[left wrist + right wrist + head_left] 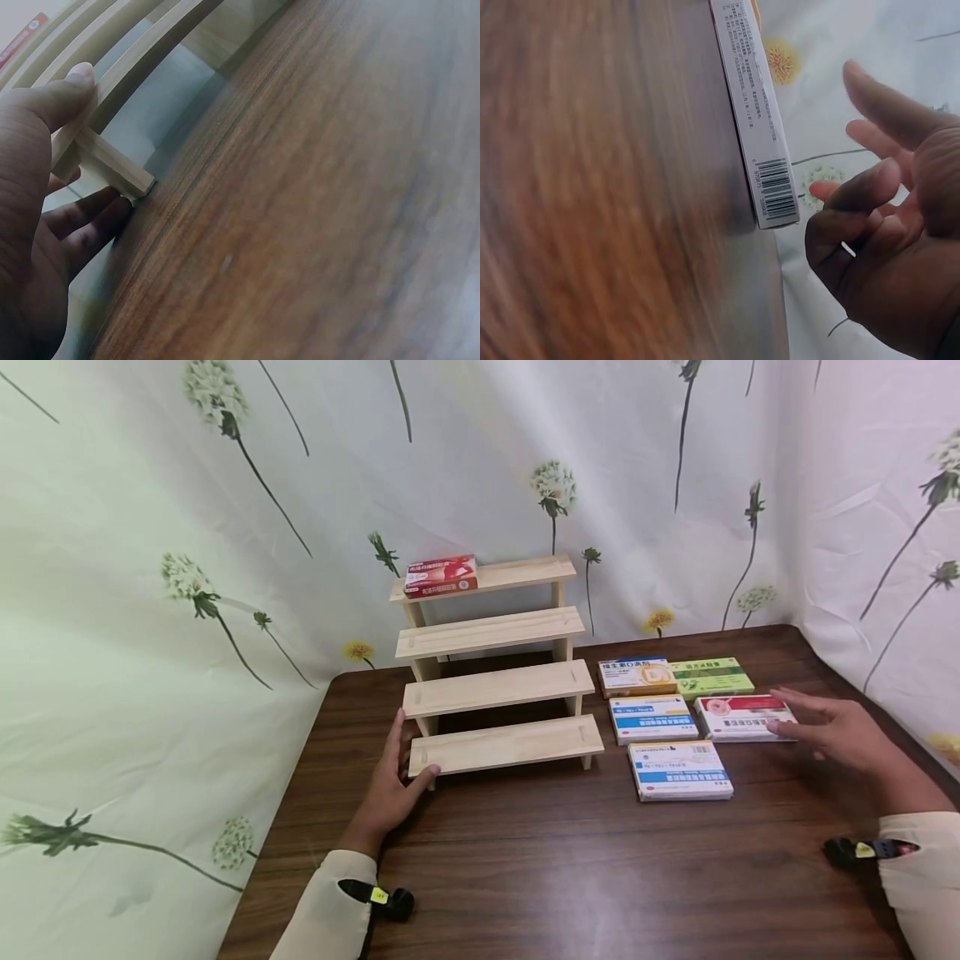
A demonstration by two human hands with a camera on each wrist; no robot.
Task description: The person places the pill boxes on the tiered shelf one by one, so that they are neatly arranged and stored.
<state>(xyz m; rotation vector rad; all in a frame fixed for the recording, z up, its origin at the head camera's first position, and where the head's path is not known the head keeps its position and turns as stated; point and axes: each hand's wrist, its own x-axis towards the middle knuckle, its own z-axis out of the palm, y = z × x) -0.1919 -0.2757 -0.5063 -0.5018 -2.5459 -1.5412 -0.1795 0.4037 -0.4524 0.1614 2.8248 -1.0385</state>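
Note:
A four-step wooden display rack point(510, 689) stands on the table, and my left hand point(390, 789) holds the left end of its lowest step. In the left wrist view the thumb point(64, 97) lies over the step's edge while the fingers are by the leg point(116, 161). My right hand point(840, 735) is at the right end of a red-and-white medicine box point(738, 720), thumb and fingers spread. The right wrist view shows a gap between that hand point(900, 232) and the box's barcoded side point(761, 127).
A red medicine box point(441, 577) lies on the rack's top step, at its left. Beside the rack lie an orange-and-white box point(637, 678), a green box point(712, 677) and two blue-and-white boxes point(652, 720). A flowered cloth point(480, 460) hangs behind the brown table point(525, 860).

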